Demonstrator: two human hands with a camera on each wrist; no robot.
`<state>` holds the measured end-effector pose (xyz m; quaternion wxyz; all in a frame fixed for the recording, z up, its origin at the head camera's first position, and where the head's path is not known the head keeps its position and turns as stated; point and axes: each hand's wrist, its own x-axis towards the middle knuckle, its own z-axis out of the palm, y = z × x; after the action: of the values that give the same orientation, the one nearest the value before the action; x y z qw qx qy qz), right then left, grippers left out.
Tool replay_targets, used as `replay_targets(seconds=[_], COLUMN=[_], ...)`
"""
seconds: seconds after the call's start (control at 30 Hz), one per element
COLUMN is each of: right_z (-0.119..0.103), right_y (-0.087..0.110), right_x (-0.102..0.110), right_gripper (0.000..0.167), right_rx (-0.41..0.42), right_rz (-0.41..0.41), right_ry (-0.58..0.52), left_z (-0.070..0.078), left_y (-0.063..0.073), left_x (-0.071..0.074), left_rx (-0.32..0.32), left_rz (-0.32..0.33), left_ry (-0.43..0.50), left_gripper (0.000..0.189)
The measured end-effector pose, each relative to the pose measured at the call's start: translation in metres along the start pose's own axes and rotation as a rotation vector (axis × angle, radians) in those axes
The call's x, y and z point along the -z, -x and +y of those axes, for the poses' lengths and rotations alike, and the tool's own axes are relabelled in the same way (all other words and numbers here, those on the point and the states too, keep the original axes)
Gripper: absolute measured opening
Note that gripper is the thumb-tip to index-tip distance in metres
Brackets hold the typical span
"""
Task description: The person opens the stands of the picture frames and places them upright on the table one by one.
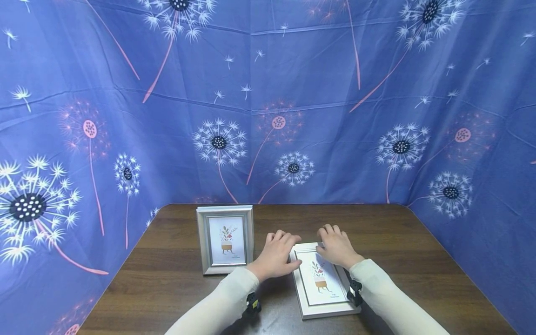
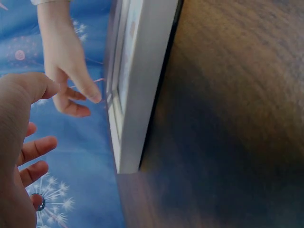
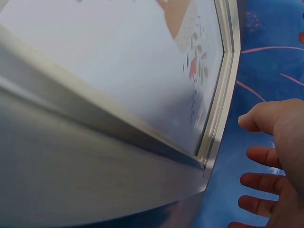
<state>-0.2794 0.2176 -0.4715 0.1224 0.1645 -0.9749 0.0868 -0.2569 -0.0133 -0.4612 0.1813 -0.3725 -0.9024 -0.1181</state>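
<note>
A white picture frame [image 1: 331, 311] lies face up on the table, holding a print of a plant in a legged pot [image 1: 320, 279]. By its upper left edge is my left hand [image 1: 274, 256], fingers loosely bent and thumb apart. My right hand [image 1: 336, 246] hovers over the upper right corner, covering it from the head view. In the left wrist view, a gap separates the left hand [image 2: 16, 128] from the frame's side [image 2: 142, 85]. The right wrist view shows the right hand [image 3: 280, 152] beyond the frame's edge [image 3: 109, 175], with nothing between its fingers.
A silver-grey picture frame [image 1: 205, 242] with a similar print stands upright on the table, left of my left hand. The brown wooden table [image 1: 167, 260] meets a blue dandelion-patterned cloth [image 1: 259, 167] at the back and sides. Black wrist cameras sit under both sleeves.
</note>
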Motion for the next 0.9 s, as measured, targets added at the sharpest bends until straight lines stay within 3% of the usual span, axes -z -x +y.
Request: replay_targets(seconds=[0.13,0.37,0.9], right_z=[0.003,0.009,0.021], right_y=[0.0,-0.001,-0.002], right_x=[0.0,0.0,-0.003], right_gripper=[0.032,0.034,0.034], right_rx=[-0.009,-0.038,-0.048], right_rz=[-0.005,-0.031,-0.008], right_ry=[0.004,0.012,-0.003], left_z=[0.003,0.003,-0.002], left_y=[-0.001,-0.004,-0.01], left_x=[-0.006,-0.013,-0.026], left_rx=[0.012,0.016,0.104], left_rz=[-0.035,-0.038,-0.073], left_ry=[-0.011,-0.044,-0.075], left_gripper=[0.052,0.055,0.063])
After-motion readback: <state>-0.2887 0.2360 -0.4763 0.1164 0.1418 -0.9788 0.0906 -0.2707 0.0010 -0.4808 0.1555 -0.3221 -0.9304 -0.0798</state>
